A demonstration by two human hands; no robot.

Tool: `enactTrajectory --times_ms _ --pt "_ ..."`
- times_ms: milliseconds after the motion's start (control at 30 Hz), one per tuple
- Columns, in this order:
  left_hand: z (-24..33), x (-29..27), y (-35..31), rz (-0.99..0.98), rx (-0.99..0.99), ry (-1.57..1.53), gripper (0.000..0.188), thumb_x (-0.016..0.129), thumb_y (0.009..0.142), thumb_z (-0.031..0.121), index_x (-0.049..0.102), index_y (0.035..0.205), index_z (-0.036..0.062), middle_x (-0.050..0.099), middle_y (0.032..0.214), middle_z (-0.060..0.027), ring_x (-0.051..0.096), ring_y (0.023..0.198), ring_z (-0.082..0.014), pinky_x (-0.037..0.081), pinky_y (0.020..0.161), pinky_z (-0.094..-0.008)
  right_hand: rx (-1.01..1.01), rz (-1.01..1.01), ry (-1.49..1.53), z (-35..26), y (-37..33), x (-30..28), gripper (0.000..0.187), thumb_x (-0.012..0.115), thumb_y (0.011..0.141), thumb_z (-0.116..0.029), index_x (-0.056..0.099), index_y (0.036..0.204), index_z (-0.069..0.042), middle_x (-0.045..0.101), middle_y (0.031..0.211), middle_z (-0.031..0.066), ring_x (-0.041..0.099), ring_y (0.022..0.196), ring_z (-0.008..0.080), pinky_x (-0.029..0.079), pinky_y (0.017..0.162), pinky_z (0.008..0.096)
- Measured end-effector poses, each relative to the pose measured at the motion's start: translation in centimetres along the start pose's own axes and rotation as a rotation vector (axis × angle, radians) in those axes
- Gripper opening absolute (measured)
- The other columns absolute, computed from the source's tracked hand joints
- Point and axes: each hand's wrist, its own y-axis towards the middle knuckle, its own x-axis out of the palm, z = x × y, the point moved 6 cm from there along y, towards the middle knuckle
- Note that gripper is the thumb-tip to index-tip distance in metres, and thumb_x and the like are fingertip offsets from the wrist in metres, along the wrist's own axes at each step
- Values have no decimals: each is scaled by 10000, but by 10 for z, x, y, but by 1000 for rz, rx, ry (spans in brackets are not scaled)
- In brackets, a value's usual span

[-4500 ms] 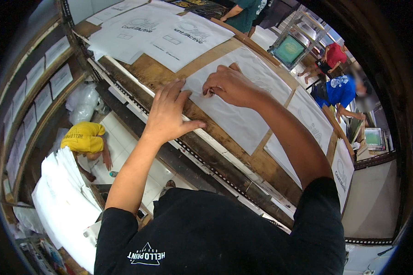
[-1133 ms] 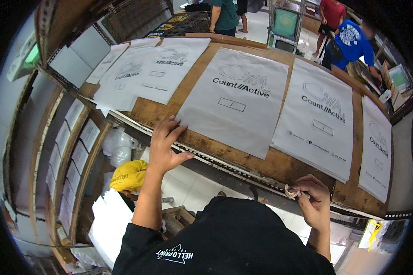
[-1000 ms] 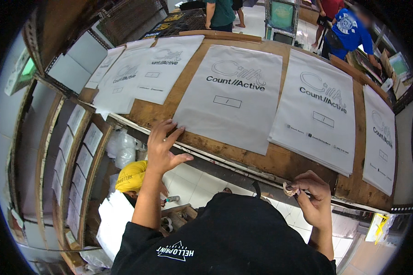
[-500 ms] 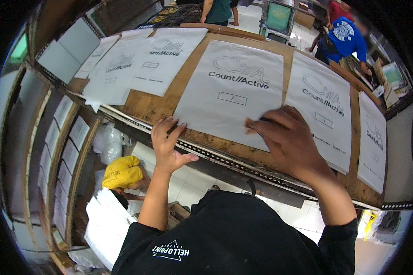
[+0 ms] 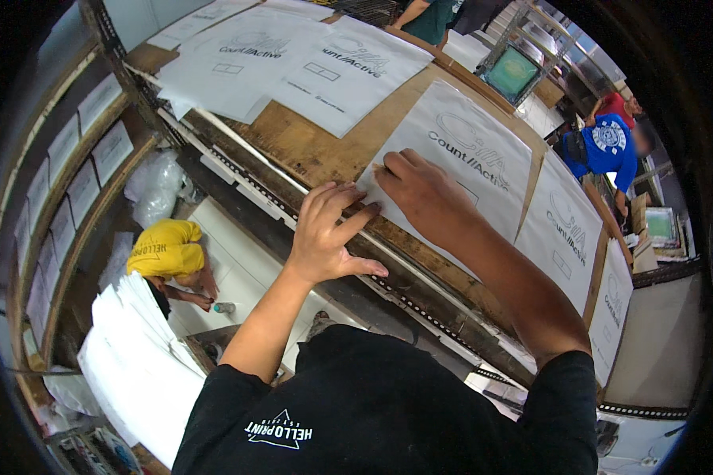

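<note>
A white sheet [image 5: 483,154] with black print and outlined lettering lies flat on the brown wooden tabletop [image 5: 325,154] in front of me. My right hand [image 5: 424,190] rests over its left part, fingers curled in and pressed together near the sheet's left edge. Whatever sits between those fingertips is too hidden to make out. At the sheet's near left corner is my left hand [image 5: 331,233], fingers spread and thumb held well apart. Its fingertips reach over the table's near edge and touch or nearly touch the corner.
More printed sheets [image 5: 325,75] overlap on the left; another sheet [image 5: 562,222] lies to the right. A perforated metal rail [image 5: 245,186] runs along the near edge. Below left, a person in a yellow shirt [image 5: 166,249] crouches beside a white stack [image 5: 139,356]. Someone in blue [image 5: 606,150] works far right.
My view has turned, so the table slants more. My right hand has moved left across the sheet, close to my left hand, which stays spread near the corner.
</note>
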Motion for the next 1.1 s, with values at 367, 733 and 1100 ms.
enactTrajectory --times_ms 367,733,1100 --pt "-7 4 -5 52 37 -13 815 690 701 817 741 1120 120 633 1160 -104 607 1171 -311 442 1076 -493 -97 -231 -108 -6 -4 -7 315 615 832 -34 660 1133 48 590 1214 109 571 1114 280 531 958 403" --pt "-10 5 -5 95 44 -20 817 672 702 828 735 1113 125 626 1139 -101 603 1151 -304 452 1060 -489 20 -28 152 23 13 -20 246 608 902 9 728 1116 -17 631 1025 116 626 1034 291 536 918 408" --pt "-9 7 -6 101 28 -9 843 710 644 840 745 1119 144 620 1155 -88 610 1150 -305 443 1056 -503 8 -335 39 22 -21 -19 248 589 951 -85 735 1150 -61 634 1027 88 636 1045 269 557 905 409"
